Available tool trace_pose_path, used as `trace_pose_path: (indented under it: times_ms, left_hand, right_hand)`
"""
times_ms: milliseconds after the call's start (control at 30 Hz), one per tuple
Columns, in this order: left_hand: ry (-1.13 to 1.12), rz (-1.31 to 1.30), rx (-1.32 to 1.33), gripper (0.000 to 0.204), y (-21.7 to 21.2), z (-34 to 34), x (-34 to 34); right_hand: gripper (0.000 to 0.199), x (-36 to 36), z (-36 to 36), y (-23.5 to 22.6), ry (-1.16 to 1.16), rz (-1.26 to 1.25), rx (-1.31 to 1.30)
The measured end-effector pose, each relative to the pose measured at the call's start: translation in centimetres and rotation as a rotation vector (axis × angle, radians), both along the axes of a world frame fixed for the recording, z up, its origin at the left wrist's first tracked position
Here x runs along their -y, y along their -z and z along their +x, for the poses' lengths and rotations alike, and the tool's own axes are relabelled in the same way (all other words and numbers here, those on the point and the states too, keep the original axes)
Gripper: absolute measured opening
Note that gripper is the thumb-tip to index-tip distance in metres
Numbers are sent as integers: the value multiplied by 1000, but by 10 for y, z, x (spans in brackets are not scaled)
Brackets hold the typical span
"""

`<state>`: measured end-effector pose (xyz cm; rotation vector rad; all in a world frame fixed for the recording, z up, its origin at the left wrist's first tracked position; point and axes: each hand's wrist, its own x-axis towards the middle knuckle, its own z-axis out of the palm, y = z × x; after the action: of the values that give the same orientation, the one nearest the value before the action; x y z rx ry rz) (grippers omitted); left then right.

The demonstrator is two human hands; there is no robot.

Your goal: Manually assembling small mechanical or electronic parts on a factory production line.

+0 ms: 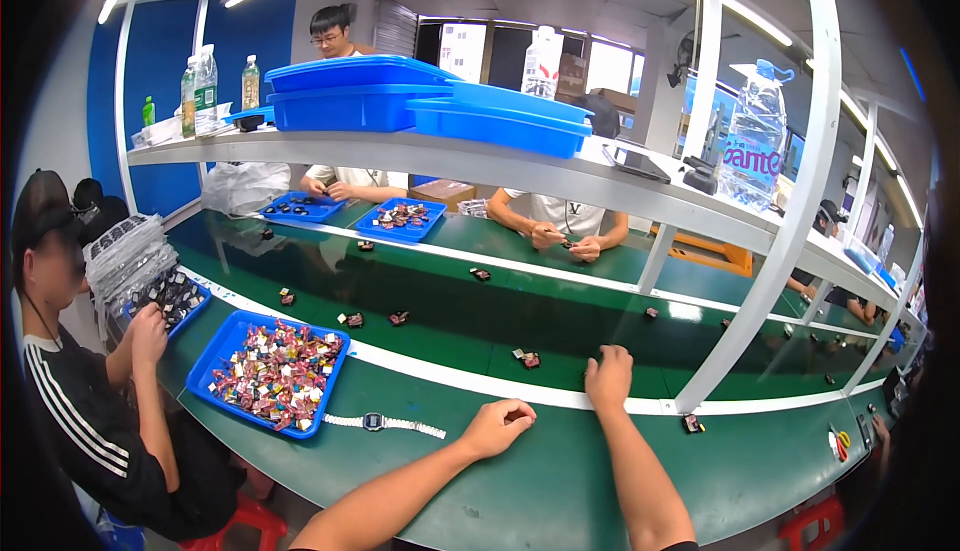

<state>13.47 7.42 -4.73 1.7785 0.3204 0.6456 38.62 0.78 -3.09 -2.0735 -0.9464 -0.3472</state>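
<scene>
My left hand (497, 426) rests on the green bench with its fingers curled around a small dark part; the part is mostly hidden. My right hand (609, 375) reaches forward over the white strip, fingertips down at the edge of the green conveyor belt (560, 321); I cannot tell whether it holds anything. A small red and black part (527, 358) lies on the belt just left of that hand. A silver wristwatch (384, 422) lies flat on the bench to the left of my left hand.
A blue tray (271, 372) full of small coloured parts sits at left. A person in black works beside it over another tray (175, 301). Two people sit across the belt with blue trays (402, 219). White frame posts (775, 251) and a shelf with stacked blue bins (360, 91) rise overhead.
</scene>
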Motion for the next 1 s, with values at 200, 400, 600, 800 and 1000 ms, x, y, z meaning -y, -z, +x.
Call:
trace_pose_path:
  times_ms: [200, 400, 600, 800, 1000]
  left_hand:
    - [52, -31, 6, 14, -5, -9, -6]
    - [356, 391, -149, 18, -103, -94, 87]
    - [-514, -1440, 68, 19, 171, -333, 172]
    - [-277, -1161, -46, 42, 424, -392, 257]
    - [-302, -1223, -165, 42, 301, -417, 224]
  right_hand:
    - [59, -50, -71, 11, -140, -124, -27]
    - [48, -63, -47, 24, -110, 9, -68]
    - [37, -53, -55, 14, -266, -104, 139]
    - [42, -36, -45, 3, -341, -82, 84]
    - [48, -30, -37, -8, -299, -129, -215]
